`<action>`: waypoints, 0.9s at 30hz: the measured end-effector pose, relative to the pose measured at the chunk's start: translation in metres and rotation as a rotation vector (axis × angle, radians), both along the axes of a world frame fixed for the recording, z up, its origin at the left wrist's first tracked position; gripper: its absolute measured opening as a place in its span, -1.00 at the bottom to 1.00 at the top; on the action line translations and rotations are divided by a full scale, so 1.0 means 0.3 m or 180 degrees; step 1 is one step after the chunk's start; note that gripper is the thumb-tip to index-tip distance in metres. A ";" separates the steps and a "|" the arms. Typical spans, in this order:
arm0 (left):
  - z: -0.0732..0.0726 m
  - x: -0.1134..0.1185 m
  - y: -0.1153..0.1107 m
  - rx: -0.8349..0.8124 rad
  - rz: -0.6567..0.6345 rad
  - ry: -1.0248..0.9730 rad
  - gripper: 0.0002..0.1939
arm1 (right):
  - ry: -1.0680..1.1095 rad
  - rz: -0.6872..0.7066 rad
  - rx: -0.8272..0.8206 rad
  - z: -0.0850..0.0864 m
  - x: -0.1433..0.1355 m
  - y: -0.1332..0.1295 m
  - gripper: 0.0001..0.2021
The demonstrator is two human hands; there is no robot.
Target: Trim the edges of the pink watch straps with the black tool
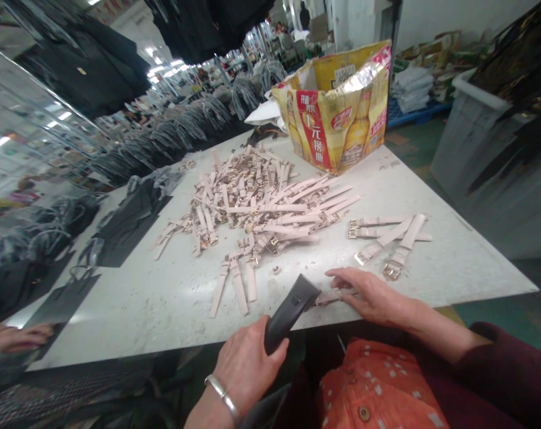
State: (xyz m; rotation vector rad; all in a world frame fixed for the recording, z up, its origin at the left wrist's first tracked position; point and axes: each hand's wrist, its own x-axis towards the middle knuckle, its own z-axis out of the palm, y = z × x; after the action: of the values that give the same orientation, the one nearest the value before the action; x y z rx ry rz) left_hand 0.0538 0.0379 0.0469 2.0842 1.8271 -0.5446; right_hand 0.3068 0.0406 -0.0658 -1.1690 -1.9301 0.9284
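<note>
My left hand is wrapped round a black handheld tool shaped like a hair clipper, its wide end pointing up and to the right. At the table's front edge, my right hand pinches a pale pink buckle strap between thumb and fingers. The tool's wide end is beside this strap; whether they touch I cannot tell. Just beyond my right hand lie several pink straps with gold buckles, crossed over each other. A large heap of similar straps covers the middle of the table.
A yellow beer carton stands at the table's back corner. Dark bags lie along the left side, near another person's hand. On the right stands a grey bin with dark material. More black bags hang overhead.
</note>
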 end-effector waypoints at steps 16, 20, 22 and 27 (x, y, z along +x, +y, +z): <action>-0.034 0.037 -0.005 0.0213 0.0338 -0.0374 -0.77 | -0.0359 -0.0103 -0.0003 0.048 -0.031 0.007 -0.52; -0.008 -0.006 -0.038 0.0244 0.0527 -0.0304 -0.75 | -0.0577 -0.0278 0.0333 0.136 0.052 0.040 -0.70; -0.008 -0.025 -0.056 0.0244 0.0652 -0.0262 -0.73 | -0.0651 -0.0514 0.0498 0.159 0.127 0.078 -0.73; -0.046 -0.066 -0.093 0.0186 0.0894 -0.0418 -0.73 | -0.1193 -0.1088 0.0505 0.142 0.302 0.184 -0.76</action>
State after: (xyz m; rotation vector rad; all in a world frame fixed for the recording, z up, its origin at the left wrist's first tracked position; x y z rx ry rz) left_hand 0.0340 0.0100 0.0331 1.8065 2.0314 -0.2781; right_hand 0.3973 0.0956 -0.0233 -1.5979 -1.9543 0.3872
